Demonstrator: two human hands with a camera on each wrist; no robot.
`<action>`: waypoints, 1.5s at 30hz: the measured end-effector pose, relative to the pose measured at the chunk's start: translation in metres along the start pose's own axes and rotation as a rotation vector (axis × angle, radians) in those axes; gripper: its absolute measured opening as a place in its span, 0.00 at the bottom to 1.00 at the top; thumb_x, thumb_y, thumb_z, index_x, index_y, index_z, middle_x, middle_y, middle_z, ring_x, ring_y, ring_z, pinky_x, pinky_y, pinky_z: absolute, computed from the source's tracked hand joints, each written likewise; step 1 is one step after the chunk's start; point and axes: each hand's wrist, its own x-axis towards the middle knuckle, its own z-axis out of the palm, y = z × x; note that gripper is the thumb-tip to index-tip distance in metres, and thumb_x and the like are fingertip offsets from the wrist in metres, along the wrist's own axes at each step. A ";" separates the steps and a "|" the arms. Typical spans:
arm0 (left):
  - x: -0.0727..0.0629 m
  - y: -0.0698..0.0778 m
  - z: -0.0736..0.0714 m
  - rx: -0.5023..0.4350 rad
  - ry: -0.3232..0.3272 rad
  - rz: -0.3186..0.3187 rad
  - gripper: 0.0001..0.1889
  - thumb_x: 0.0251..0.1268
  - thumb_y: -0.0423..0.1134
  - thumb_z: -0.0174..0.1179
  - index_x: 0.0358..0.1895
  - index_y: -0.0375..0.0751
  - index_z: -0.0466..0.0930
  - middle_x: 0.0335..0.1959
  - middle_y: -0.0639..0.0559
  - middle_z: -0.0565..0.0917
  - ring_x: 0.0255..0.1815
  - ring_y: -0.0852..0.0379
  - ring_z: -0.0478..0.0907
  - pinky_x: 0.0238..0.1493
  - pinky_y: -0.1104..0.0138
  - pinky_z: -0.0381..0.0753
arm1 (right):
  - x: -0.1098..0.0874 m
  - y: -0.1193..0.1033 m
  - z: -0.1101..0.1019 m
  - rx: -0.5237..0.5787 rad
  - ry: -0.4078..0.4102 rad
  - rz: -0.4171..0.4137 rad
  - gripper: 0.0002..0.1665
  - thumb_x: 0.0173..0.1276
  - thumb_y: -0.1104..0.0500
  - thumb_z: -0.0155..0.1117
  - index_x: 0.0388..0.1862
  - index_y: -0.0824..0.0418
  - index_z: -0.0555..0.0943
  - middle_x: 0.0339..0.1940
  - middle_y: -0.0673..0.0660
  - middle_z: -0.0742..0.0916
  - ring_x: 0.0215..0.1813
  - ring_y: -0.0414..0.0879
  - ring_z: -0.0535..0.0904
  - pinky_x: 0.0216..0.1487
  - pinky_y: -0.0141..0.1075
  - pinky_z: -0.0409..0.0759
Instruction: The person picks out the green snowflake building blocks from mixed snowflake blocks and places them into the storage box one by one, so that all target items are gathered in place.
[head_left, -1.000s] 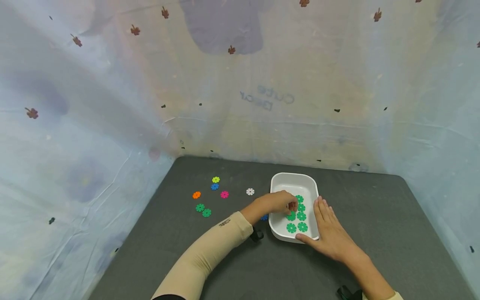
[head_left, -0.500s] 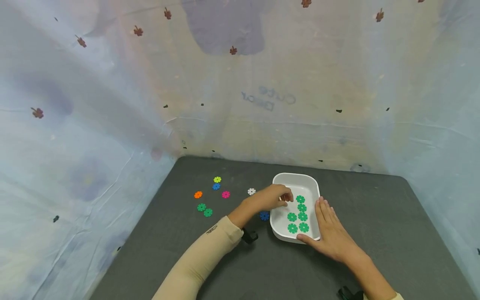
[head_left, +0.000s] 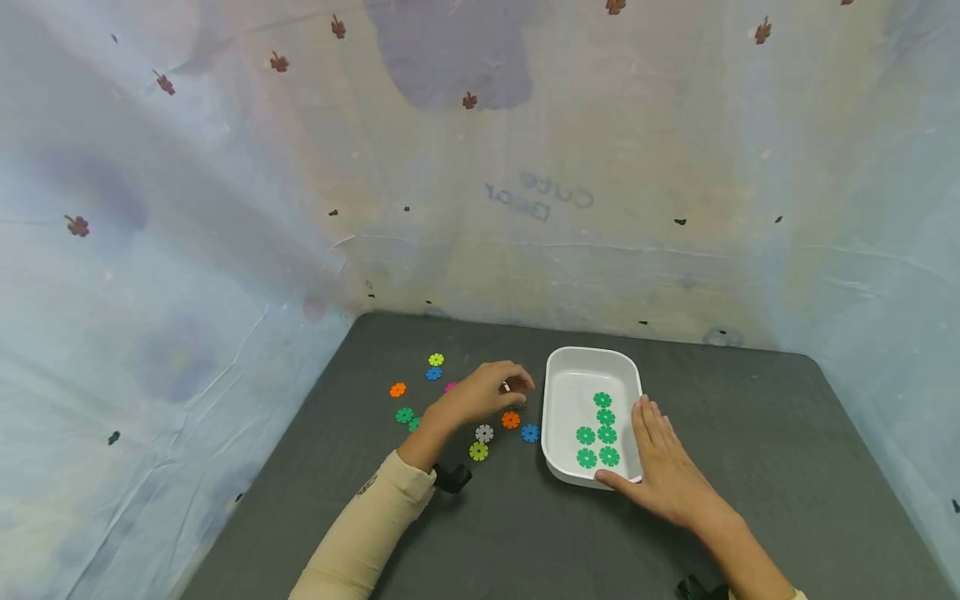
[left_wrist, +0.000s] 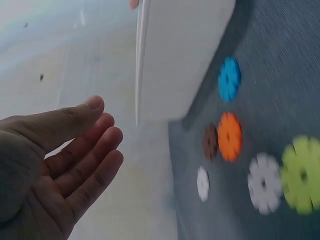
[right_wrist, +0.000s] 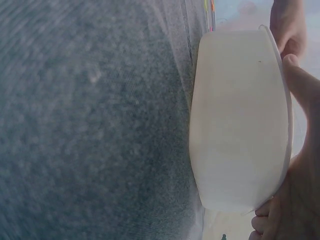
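A white plastic tub [head_left: 555, 457] holds several green notched discs [head_left: 607, 434], lying flat on its floor. My left hand [head_left: 487, 392] hovers left of the tub, over loose discs, with fingers loosely bent and nothing between them. In the left wrist view that hand [left_wrist: 75, 160] shows a gap between thumb and fingers. My right hand [head_left: 660, 467] rests against the tub's near right corner, fingers straight along its side and thumb at the near rim. Below the left hand lie an orange disc [head_left: 511, 420], a blue disc [head_left: 530, 433], a whitish disc [head_left: 484, 433] and a yellow-green disc [head_left: 478, 451].
On the dark grey table [head_left: 750, 450], farther left, lie another orange disc [head_left: 397, 390], a yellow disc [head_left: 436, 360], a blue disc [head_left: 433, 374] and a green disc [head_left: 404, 415]. A brown disc [left_wrist: 210, 141] shows in the left wrist view. Pale sheeting [head_left: 450, 167] surrounds the table.
My left hand has drawn back leftward out of the tub, leaving the green discs inside, and now hovers over the loose discs. The right hand stays at the tub's corner.
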 end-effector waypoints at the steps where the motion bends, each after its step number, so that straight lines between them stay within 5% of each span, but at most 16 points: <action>1: -0.005 -0.004 -0.002 0.003 0.008 -0.007 0.12 0.78 0.36 0.68 0.58 0.43 0.86 0.52 0.53 0.86 0.51 0.58 0.83 0.54 0.64 0.84 | 0.000 0.000 0.000 -0.001 0.002 -0.002 0.77 0.66 0.24 0.70 0.87 0.75 0.45 0.89 0.73 0.48 0.89 0.69 0.42 0.87 0.59 0.43; 16: -0.074 -0.065 -0.031 0.027 0.086 -0.152 0.14 0.77 0.33 0.67 0.61 0.38 0.85 0.55 0.42 0.86 0.51 0.51 0.84 0.55 0.54 0.85 | 0.000 -0.002 -0.001 0.004 -0.003 0.002 0.78 0.66 0.24 0.71 0.87 0.75 0.45 0.88 0.74 0.49 0.88 0.69 0.44 0.87 0.61 0.44; 28: -0.130 -0.116 -0.042 0.073 0.138 -0.277 0.11 0.76 0.33 0.68 0.57 0.39 0.85 0.53 0.46 0.84 0.53 0.46 0.82 0.57 0.49 0.83 | 0.002 -0.002 -0.001 0.011 -0.011 0.003 0.78 0.66 0.24 0.71 0.87 0.75 0.44 0.88 0.74 0.49 0.89 0.68 0.42 0.87 0.60 0.42; 38: -0.148 -0.130 -0.040 0.072 0.145 -0.372 0.14 0.74 0.34 0.71 0.59 0.39 0.86 0.53 0.44 0.80 0.56 0.43 0.80 0.60 0.46 0.82 | 0.001 -0.002 -0.001 0.007 -0.014 0.007 0.78 0.66 0.24 0.70 0.87 0.74 0.43 0.88 0.74 0.49 0.89 0.68 0.42 0.87 0.61 0.44; 45: -0.145 -0.133 -0.039 0.104 0.164 -0.352 0.14 0.71 0.33 0.72 0.57 0.36 0.86 0.50 0.43 0.80 0.52 0.44 0.80 0.57 0.48 0.82 | 0.001 -0.002 -0.001 0.008 -0.015 0.013 0.78 0.66 0.24 0.70 0.87 0.74 0.43 0.88 0.74 0.49 0.89 0.68 0.41 0.86 0.62 0.44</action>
